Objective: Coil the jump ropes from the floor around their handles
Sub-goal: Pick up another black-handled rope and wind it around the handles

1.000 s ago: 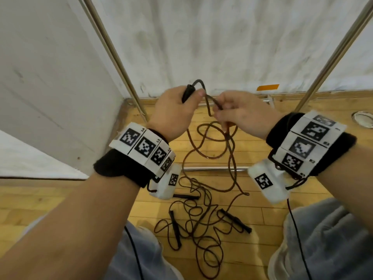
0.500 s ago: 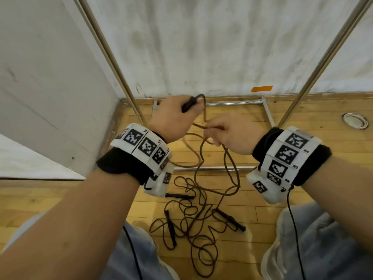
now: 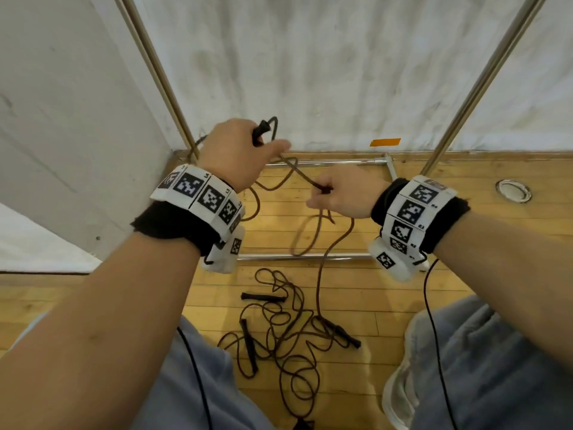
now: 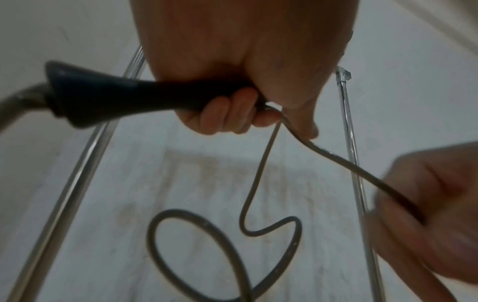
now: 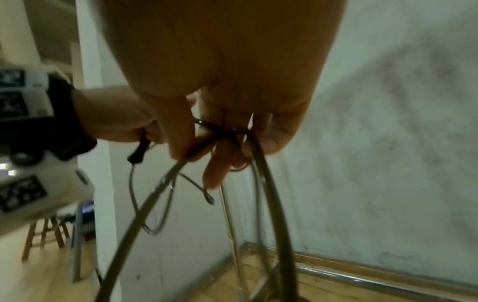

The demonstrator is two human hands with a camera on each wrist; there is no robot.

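My left hand [image 3: 238, 150] grips a black jump-rope handle [image 3: 259, 135] [image 4: 145, 98] up in front of the wall. Its brown rope [image 3: 290, 167] runs down and right to my right hand [image 3: 344, 193], which pinches the rope [image 5: 222, 132] between thumb and fingers. From there the rope [image 3: 319, 274] hangs in loops to the floor, ending at a black handle [image 3: 341, 332]. A second rope lies tangled on the floor [image 3: 279, 336] with two black handles [image 3: 262, 297] [image 3: 249, 346].
A chrome rack frame stands ahead: slanted poles [image 3: 155, 72] [image 3: 483, 76] and floor bars [image 3: 310, 257]. White wall behind, a panel at left. My knees in grey trousers [image 3: 483, 367] flank the rope pile. A round metal floor plate [image 3: 511, 190] sits at right.
My hands have drawn apart: the left rose up and left with the handle, the right dropped lower, pulling the rope taut. More rope has lifted off the floor pile.
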